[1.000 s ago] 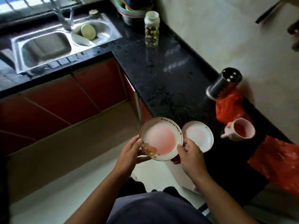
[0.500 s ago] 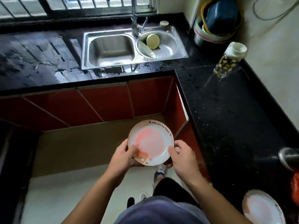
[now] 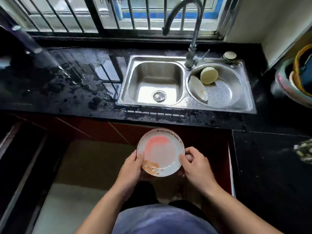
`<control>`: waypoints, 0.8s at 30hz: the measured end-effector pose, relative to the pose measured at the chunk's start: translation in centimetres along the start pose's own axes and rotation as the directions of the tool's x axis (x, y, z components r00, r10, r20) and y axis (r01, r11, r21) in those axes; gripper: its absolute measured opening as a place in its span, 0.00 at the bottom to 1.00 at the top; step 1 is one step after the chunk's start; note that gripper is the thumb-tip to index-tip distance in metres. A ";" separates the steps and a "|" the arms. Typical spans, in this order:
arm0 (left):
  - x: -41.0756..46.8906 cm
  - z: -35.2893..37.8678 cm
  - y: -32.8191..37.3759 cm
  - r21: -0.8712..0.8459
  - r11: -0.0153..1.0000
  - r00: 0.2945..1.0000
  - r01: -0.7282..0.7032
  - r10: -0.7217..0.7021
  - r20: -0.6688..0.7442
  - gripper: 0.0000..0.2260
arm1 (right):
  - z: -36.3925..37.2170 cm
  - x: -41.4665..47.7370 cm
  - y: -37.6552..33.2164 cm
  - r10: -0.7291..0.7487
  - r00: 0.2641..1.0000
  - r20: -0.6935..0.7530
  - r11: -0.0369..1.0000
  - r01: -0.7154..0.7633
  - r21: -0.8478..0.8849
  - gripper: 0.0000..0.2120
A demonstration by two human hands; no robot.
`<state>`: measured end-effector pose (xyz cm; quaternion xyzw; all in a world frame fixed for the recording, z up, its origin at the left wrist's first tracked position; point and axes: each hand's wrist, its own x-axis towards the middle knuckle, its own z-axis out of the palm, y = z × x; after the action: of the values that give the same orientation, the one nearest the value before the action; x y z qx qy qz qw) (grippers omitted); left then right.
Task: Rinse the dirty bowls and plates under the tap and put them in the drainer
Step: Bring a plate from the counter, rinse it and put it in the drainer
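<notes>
Plate (image 3: 160, 152) is held level in front of the body, short of the counter edge and well apart from the sink basin (image 3: 155, 83). Left hand (image 3: 131, 164) is curled on the left rim, thumb over the lip; right hand (image 3: 197, 163) is curled on the right rim, thumb on the lip, fingers underneath. Both are closed on the plate, not spread.

A pink residue is noted on the upper part of the well; a bear print sits at the near rim (print, not dirt).

Step judged in hand: carrying the plate to the tap (image 3: 184, 22). No water is seen running from the spout.

For a good rinse, the plate should be brought over the basin below the spout and tilted so that runoff falls into the basin, not onto the wet counter (image 3: 67, 85). One hand will likely have to be freed for the tap lever; the grip should be secured first.

The drainer (image 3: 224, 92) at right already holds two pieces leaning at its left side; its right part is open.
</notes>
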<state>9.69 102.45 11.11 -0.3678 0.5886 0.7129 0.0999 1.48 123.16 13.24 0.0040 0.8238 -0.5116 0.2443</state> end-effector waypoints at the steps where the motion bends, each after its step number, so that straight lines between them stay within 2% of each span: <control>1: 1.4 0.1 1.2 -0.021 1.000 1.000 0.019 -0.019 0.002 0.12 | -0.1 2.0 -0.8 -0.001 1.000 0.010 1.000 0.001 -0.009 0.05; 8: 13.8 0.0 7.6 -0.059 0.989 0.991 0.136 -0.136 0.006 0.11 | 0.6 14.7 -4.7 0.085 0.996 0.020 0.996 -0.084 -0.015 0.03; 12: 20.4 0.4 12.1 -0.089 0.993 0.996 0.077 -0.074 0.046 0.10 | -0.6 21.2 -7.7 0.169 0.985 0.033 0.981 -0.171 0.089 0.04; 17: 27.0 2.0 17.5 -0.023 0.997 0.994 0.076 -0.074 0.084 0.12 | -6.2 31.5 -11.0 0.235 0.944 -0.229 0.968 -0.207 0.143 0.08; 22: 32.0 4.2 20.9 -0.036 0.997 0.996 0.069 -0.067 0.064 0.13 | -12.1 43.4 -14.2 0.138 0.905 -0.403 0.983 -0.175 -0.057 0.23; 24: 33.6 5.2 21.4 -0.054 0.997 0.998 0.062 -0.060 0.026 0.10 | -13.6 48.8 -14.8 0.209 0.859 -0.468 0.974 -0.223 0.026 0.29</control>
<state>-28.58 91.32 6.18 -0.3796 0.5562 0.7297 0.1186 -50.74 115.75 10.66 0.2160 0.8600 -0.4525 0.0944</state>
